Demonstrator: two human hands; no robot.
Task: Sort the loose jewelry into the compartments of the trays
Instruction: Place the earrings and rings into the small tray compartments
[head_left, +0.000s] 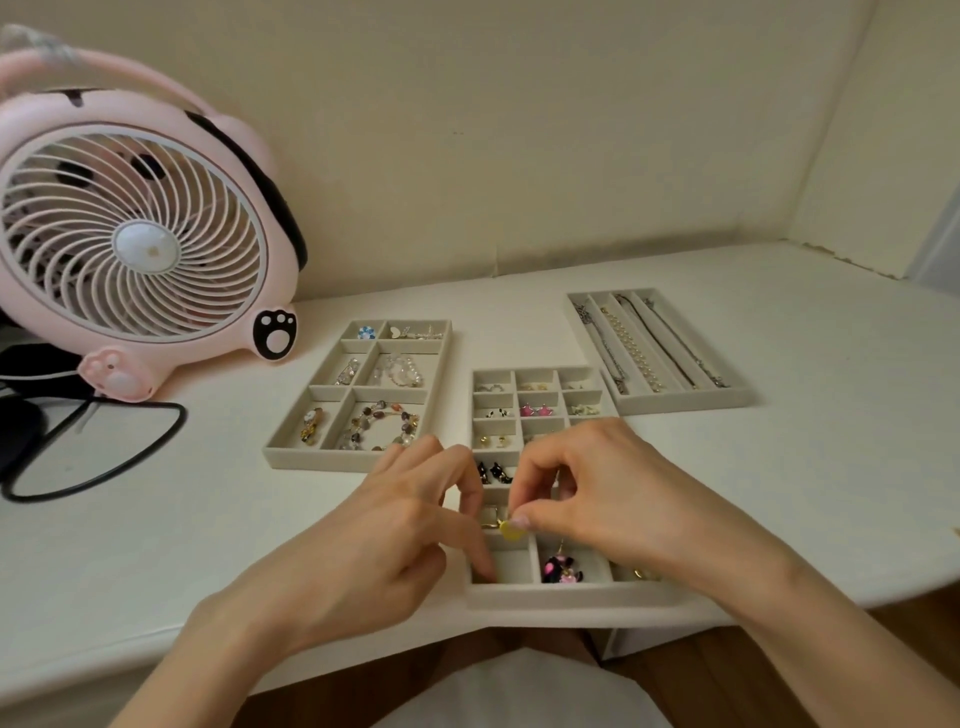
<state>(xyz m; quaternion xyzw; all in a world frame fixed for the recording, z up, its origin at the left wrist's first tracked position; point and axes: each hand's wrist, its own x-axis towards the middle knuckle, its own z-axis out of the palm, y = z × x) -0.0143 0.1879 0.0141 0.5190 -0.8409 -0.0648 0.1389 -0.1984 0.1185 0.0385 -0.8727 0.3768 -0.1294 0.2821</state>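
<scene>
Fingertips (521, 521) of the right hand (587, 499) are pinching a yellow earring (511, 531), holding it just above the near-left compartments of the grid tray (571, 592). The left hand (395, 535) is curling beside it with its index tip dipping into the near-left compartment; whether it is gripping the earring's gold hook is unclear. Pink-black earrings (558, 569) are lying one compartment right, with the bracelet tray (311, 460) and necklace tray (675, 405) sitting beyond.

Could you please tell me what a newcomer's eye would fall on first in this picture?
The big pink fan at the left rear of the white desk stands out first. Next come the two hands at the near edge: the right hand pinches a small yellow charm over the grid tray, with the left hand close beside it. Behind lie a bracelet tray on the left and a necklace tray on the right.
</scene>
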